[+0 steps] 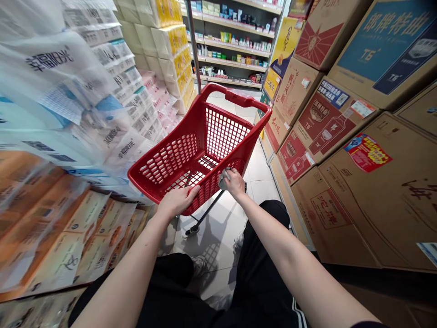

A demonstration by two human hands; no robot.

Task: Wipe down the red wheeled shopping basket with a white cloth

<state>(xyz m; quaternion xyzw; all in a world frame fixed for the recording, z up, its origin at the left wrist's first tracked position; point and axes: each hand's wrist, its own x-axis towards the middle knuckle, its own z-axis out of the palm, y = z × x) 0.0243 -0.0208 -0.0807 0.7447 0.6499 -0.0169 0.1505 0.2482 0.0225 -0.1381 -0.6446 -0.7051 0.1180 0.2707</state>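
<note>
Risks first. The red plastic shopping basket (pixel 191 105) is carried at the near rim only, with the far end out front, so its weight sits ahead of the hands. A loose grip could let it tip forward or swing. Clearance is tight: the left wall of the basket is close to the stacked wrapped tissue packs (pixel 68 237), and the far right corner is near the baijiu cartons (pixel 327 214). A clip could knock a stack, and the tall tissue columns look easiest to disturb. The black metal rod (pixel 208 214) under the basket, with a small caster (pixel 191 230) at its end, could catch a foot. The white shoe (pixel 200 264) is close by on the tile floor (pixel 262 182).

Hand state: left hand (pixel 177 200) is over the near rim, palm down, fingers curled on it, a light grip. Right hand (pixel 235 182) is clenched on the rim further along, closed around a grey soft-looking item (pixel 222 180). Can't tell what that item is.

Basket sits directly in front of the body, between both hands and the goods shelves (pixel 232 45) far ahead. Nothing visible inside it.
</note>
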